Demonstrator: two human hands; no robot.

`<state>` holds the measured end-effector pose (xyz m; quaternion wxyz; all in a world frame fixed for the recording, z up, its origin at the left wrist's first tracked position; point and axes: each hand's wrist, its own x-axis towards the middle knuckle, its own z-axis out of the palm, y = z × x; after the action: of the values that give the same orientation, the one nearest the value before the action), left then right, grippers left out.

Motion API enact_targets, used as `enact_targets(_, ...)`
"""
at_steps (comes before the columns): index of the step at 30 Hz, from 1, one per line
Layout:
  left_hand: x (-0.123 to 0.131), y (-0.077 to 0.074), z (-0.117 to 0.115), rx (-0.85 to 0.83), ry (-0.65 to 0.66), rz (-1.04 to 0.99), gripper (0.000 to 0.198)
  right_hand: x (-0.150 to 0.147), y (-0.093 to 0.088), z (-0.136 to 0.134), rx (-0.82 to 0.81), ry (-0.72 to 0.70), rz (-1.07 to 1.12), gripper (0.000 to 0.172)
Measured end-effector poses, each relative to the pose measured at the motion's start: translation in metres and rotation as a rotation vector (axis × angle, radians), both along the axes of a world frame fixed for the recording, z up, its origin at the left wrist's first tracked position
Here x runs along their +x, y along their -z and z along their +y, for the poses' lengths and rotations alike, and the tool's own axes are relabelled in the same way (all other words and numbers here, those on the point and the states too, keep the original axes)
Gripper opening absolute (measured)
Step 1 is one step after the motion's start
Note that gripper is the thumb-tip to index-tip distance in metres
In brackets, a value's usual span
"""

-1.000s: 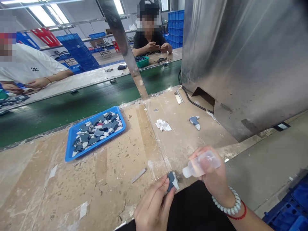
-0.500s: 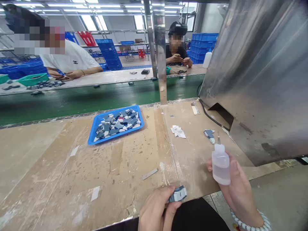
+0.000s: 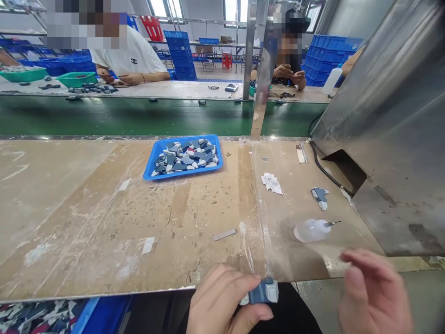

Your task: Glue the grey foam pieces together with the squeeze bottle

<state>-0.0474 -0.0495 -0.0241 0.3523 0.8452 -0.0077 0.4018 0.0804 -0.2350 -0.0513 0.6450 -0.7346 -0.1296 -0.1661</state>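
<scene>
My left hand (image 3: 222, 299) pinches a small dark blue and pale grey plastic part (image 3: 261, 292) between thumb and fingers, just off the table's front edge. Nothing is in my right hand (image 3: 373, 290); its fingers are apart and slightly curled, to the right of the table edge. Beyond that hand a translucent squeeze bottle (image 3: 311, 230) lies on its side, its needle tip pointing right. Behind the bottle rests another blue-grey plastic part (image 3: 320, 197). A blue tray (image 3: 148, 172) full of similar parts sits farther back on the left.
A flat metal strip (image 3: 224, 234) and crumpled white paper (image 3: 271, 183) lie on the table (image 3: 194, 208). A metal housing (image 3: 389, 153) stands at right with a black cable. Beyond the green conveyor (image 3: 139, 116) two people work. Below left is a blue bin (image 3: 86, 313) of parts.
My right hand has let go of the squeeze bottle, which was upright in it and now lies on the table. My left hand keeps the plastic part, now turned differently. The view has shifted.
</scene>
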Motion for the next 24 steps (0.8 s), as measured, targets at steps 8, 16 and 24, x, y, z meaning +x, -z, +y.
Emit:
enact_targets(8,-0.01,-0.019,-0.01,0.075,0.061,0.108,0.028,-0.042,-0.004,-0.003,0.107,-1.192,0.93,0.047)
enact_targets(16,-0.016,-0.031,-0.013,0.03,0.115,0.203,0.026,-0.049,0.018,-0.002,0.463,-1.25,0.977,0.038)
enact_targets(24,-0.016,-0.034,-0.013,-0.034,0.167,0.242,0.028,-0.056,0.005,-0.006,0.313,-1.101,0.968,0.047)
